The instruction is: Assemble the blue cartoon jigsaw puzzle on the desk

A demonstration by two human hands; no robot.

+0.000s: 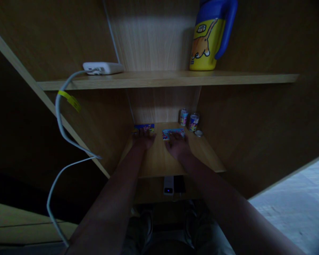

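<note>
Both my arms reach forward onto a low wooden shelf (159, 161). My left hand (143, 139) lies palm down on the shelf, its fingertips on a small blue and yellow packet (144, 127). Beside it, my right hand (177, 145) also lies flat, fingers touching a small light-blue packet (172, 133). The fingers of both hands look stretched out, though the light is dim. Two small printed cans (188, 120) stand upright at the back right of the shelf, with a small round lid (199, 133) just in front of them.
An upper shelf (164, 78) carries a white power bank (102, 68) with a white cable (59, 117) hanging down the left side, and a yellow and blue jug (208, 39). A small white device with a lit dot (168, 185) sits below the shelf edge. A pale floor (295, 202) lies right.
</note>
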